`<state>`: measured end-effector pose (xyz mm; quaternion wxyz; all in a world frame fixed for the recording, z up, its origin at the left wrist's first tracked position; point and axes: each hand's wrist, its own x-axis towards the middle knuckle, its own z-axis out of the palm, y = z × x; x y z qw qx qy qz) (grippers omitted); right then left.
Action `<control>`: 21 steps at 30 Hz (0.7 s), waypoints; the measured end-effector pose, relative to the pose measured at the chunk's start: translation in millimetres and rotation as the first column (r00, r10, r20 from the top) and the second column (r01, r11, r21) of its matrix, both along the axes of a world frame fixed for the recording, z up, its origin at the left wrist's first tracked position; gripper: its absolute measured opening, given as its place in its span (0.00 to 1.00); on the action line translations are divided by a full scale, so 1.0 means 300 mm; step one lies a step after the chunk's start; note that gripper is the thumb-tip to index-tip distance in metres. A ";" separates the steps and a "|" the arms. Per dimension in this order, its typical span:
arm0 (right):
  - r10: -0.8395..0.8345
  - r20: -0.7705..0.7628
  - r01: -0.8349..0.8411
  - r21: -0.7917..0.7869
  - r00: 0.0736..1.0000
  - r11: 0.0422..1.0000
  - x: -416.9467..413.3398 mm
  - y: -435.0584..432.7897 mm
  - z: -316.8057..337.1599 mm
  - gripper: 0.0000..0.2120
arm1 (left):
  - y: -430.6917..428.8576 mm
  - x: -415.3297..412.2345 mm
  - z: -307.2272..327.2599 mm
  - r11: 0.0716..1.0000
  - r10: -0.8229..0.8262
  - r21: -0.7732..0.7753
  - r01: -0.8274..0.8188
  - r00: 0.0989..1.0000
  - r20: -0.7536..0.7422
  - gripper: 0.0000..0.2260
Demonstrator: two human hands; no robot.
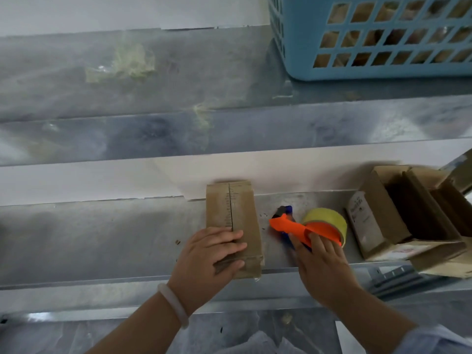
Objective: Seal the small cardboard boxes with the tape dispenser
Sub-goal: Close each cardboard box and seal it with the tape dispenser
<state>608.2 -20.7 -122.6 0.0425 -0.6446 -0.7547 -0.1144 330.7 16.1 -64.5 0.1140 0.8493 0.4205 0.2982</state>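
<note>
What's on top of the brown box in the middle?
The left hand lies flat on the near end of the cardboard box. Farther back its centre seam shows; what the hand covers is hidden.

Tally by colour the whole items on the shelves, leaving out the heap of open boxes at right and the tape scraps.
Blue: 1, blue plastic lattice basket.
Brown: 1, closed brown cardboard box under the left hand.
Orange: 1, orange plastic tape dispenser gripped by the right hand.
Yellow: 1, yellow tape roll mounted on it.
Total: 4.
</note>
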 end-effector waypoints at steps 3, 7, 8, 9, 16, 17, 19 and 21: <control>-0.022 -0.025 0.020 -0.077 0.999 0.997 -0.022 -0.007 -0.011 0.23 | 0.004 -0.002 -0.009 0.999 -0.029 0.027 0.029 1.000 0.008 0.14; -0.148 -0.463 0.105 -0.118 0.874 0.987 -0.070 -0.044 -0.004 0.17 | 0.012 -0.010 -0.019 0.998 -0.061 0.030 0.060 0.998 0.032 0.14; -0.177 -0.644 0.125 -0.126 0.744 0.984 -0.104 -0.055 0.024 0.16 | 0.013 -0.010 -0.018 0.997 -0.065 0.032 0.064 0.997 0.035 0.14; -0.211 -0.797 0.143 -0.157 0.566 0.977 -0.145 -0.057 0.055 0.16 | 0.014 -0.010 -0.018 0.997 -0.066 0.034 0.065 0.997 0.036 0.14; -0.542 -0.790 -0.057 -0.550 -0.286 0.833 -0.401 0.012 0.127 0.14 | 0.020 -0.012 -0.064 0.994 -0.079 0.084 0.074 0.996 0.051 0.13; -0.550 -0.786 -0.041 -0.563 -0.282 0.826 -0.406 0.010 0.117 0.15 | 0.021 -0.012 -0.068 0.993 -0.082 0.087 0.077 0.995 0.053 0.13; -0.545 -0.792 -0.028 -0.561 -0.275 0.828 -0.399 0.008 0.105 0.16 | 0.020 -0.009 -0.071 0.993 -0.092 0.085 0.087 0.994 0.060 0.13; -0.545 -0.801 -0.040 -0.554 -0.247 0.832 -0.382 0.018 0.107 0.19 | 0.019 -0.009 -0.070 0.993 -0.105 0.066 0.100 0.991 0.078 0.14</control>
